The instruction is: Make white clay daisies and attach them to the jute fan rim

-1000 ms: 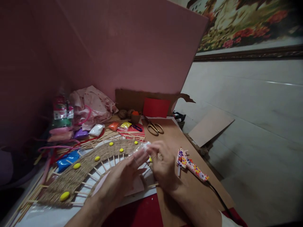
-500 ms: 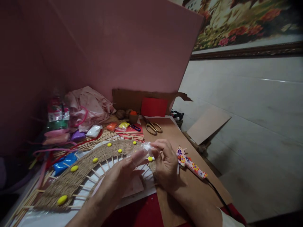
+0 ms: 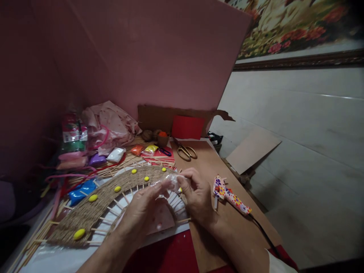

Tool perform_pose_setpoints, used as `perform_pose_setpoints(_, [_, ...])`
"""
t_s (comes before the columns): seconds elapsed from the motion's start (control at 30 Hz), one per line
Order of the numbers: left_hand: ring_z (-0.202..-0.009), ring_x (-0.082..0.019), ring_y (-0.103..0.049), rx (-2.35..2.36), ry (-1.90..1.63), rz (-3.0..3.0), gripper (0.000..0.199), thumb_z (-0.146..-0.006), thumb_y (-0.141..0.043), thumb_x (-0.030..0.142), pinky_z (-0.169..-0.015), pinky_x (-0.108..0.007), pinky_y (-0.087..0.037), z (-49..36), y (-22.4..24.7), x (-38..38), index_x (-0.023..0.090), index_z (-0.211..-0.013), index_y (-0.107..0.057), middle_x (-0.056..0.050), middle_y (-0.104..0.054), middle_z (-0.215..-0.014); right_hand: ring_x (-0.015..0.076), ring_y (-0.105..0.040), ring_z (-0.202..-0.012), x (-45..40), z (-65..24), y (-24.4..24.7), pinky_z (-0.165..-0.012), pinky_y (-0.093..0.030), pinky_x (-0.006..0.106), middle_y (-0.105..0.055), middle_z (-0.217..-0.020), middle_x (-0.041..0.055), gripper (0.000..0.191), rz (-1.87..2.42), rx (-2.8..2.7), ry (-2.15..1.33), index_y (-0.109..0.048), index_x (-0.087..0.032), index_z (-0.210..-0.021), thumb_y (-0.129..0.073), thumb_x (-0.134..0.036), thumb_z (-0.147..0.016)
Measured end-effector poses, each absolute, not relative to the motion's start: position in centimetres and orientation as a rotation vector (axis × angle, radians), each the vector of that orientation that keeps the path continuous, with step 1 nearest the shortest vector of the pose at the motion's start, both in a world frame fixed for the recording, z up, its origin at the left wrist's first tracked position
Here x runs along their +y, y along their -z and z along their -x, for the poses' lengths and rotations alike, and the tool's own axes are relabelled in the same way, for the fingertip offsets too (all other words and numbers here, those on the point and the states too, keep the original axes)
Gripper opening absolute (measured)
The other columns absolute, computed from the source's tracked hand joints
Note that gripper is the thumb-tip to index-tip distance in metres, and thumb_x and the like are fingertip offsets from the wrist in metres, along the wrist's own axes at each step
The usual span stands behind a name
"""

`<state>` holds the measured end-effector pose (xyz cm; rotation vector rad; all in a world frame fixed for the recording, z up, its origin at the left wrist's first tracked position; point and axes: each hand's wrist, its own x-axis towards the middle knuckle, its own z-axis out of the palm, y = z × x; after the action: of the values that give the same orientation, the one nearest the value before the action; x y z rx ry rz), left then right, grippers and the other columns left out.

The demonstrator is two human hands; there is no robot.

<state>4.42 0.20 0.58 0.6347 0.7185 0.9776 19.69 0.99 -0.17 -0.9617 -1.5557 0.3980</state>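
Observation:
Between my two hands is a small clear plastic bag point(image 3: 170, 181), crumpled, its contents hard to make out. My left hand point(image 3: 145, 203) pinches one side of it with the fingertips. Thumb and curled fingers of my right hand point(image 3: 197, 193) close on its other end. Below and behind them lies a fan-shaped piece with a woven twine band point(image 3: 105, 204) on wooden sticks, dotted with several yellow clay discs point(image 3: 93, 198). A pink panel point(image 3: 162, 218) sits at its inner curve, partly hidden by my left hand.
Gold-handled scissors point(image 3: 187, 152) lie on the brown board point(image 3: 201, 159). A flower-patterned glue gun point(image 3: 231, 197) with a black cord is at right. Bags of coloured clay, blue point(image 3: 82, 192), white point(image 3: 116, 154) and others, sit left, beside pink fabric point(image 3: 110, 121) and loose sticks.
My hands have shifted slightly, the fingers regripping the plastic bag, and the white bit at its top shows less. The whole view has moved a little; the things on the table lie as before.

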Motion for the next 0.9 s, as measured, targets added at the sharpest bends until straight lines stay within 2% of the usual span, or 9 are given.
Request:
perform_pose_setpoints(0.07, [-0.069,-0.014,-0.057,0.782,-1.018,-0.633,0.022,-0.074,-0.069,0.032,-0.058,-0.024,-0.042,-4.4,-0.8,0.2,0.017,-0.089,-0.074,-0.006,-0.070,-0.090,0.0122,-0.054,-0.069,1.4,-19.9,0.1,-0.062,-0.045,0.024,-0.056,-0.076,0.0009,0.013,0.998,-1.396,-0.467,-0.061,-0.018,-0.083,-0.055,-0.027,-0.088])
perform_pose_setpoints(0.17, [-0.093,-0.018,-0.057,0.818,-1.071,-0.650,0.023,-0.074,-0.069,0.032,-0.074,-0.025,-0.043,-4.3,-1.0,0.2,0.016,-0.090,-0.075,-0.008,-0.068,-0.109,0.0135,-0.055,-0.076,2.0,-20.3,0.0,-0.068,-0.046,0.026,-0.056,-0.081,0.0023,0.015,1.010,-1.301,-0.440,-0.064,-0.017,-0.081,-0.059,-0.030,-0.086])
perform_pose_setpoints(0.27, [-0.099,-0.020,-0.057,0.835,-1.072,-0.648,0.026,-0.075,-0.069,0.032,-0.078,-0.027,-0.041,-4.2,-1.2,0.1,0.020,-0.098,-0.073,-0.007,-0.067,-0.116,0.0153,-0.055,-0.082,2.1,-20.5,-0.1,-0.071,-0.047,0.028,-0.056,-0.086,0.0036,0.014,0.999,-1.283,-0.371,-0.068,-0.018,-0.081,-0.062,-0.031,-0.084])
perform_pose_setpoints(0.37, [-0.093,-0.019,-0.061,0.850,-1.080,-0.616,0.035,-0.072,-0.072,0.027,-0.074,-0.027,-0.042,-4.4,-1.8,0.0,0.021,-0.106,-0.069,-0.007,-0.069,-0.111,0.0144,-0.057,-0.078,1.7,-20.2,0.0,-0.067,-0.048,0.026,-0.058,-0.083,0.0028,0.011,0.960,-1.280,-0.393,-0.068,-0.020,-0.087,-0.062,-0.029,-0.085])
perform_pose_setpoints(0.5, [-0.087,-0.017,-0.063,0.868,-1.061,-0.573,0.046,-0.067,-0.076,0.023,-0.066,-0.024,-0.044,-4.7,-2.5,0.0,0.020,-0.112,-0.065,-0.007,-0.070,-0.110,0.0107,-0.058,-0.063,1.3,-19.8,0.1,-0.055,-0.048,0.023,-0.061,-0.088,0.0027,0.020,0.940,-1.274,-0.522,-0.063,-0.023,-0.106,-0.053,-0.029,-0.090])
perform_pose_setpoints(0.57, [-0.088,-0.018,-0.063,0.859,-1.060,-0.565,0.044,-0.066,-0.077,0.023,-0.065,-0.024,-0.044,-4.8,-2.4,0.0,0.019,-0.109,-0.067,-0.008,-0.069,-0.111,0.0118,-0.060,-0.066,1.2,-19.9,0.1,-0.057,-0.050,0.024,-0.061,-0.088,0.0028,0.018,0.914,-1.309,-0.503,-0.065,-0.023,-0.103,-0.052,-0.028,-0.090])
perform_pose_setpoints(0.7, [-0.091,-0.022,-0.063,0.838,-1.045,-0.631,0.033,-0.073,-0.071,0.034,-0.063,-0.025,-0.045,-4.7,-1.6,0.0,0.016,-0.101,-0.071,-0.012,-0.069,-0.112,0.0151,-0.059,-0.078,1.2,-20.1,0.0,-0.070,-0.050,0.028,-0.064,-0.081,0.0021,0.011,0.932,-1.375,-0.345,-0.070,-0.024,-0.091,-0.060,-0.025,-0.086])
perform_pose_setpoints(0.83, [-0.078,-0.021,-0.064,0.920,-0.960,-0.769,0.036,-0.075,-0.067,0.041,-0.048,-0.023,-0.039,-4.7,-1.1,-0.1,0.019,-0.104,-0.071,-0.012,-0.069,-0.109,0.0132,-0.060,-0.072,1.1,-19.8,0.4,-0.063,-0.051,0.025,-0.064,-0.082,0.0015,0.022,0.893,-1.328,-0.470,-0.064,-0.024,-0.107,-0.060,-0.022,-0.086])
perform_pose_setpoints(0.9, [-0.080,-0.021,-0.064,0.908,-0.950,-0.801,0.036,-0.077,-0.066,0.042,-0.048,-0.023,-0.039,-4.6,-0.9,-0.2,0.020,-0.105,-0.071,-0.011,-0.069,-0.108,0.0133,-0.061,-0.077,1.1,-19.7,0.6,-0.066,-0.051,0.025,-0.061,-0.087,0.0021,0.024,0.878,-1.419,-0.411,-0.063,-0.025,-0.108,-0.059,-0.017,-0.085])
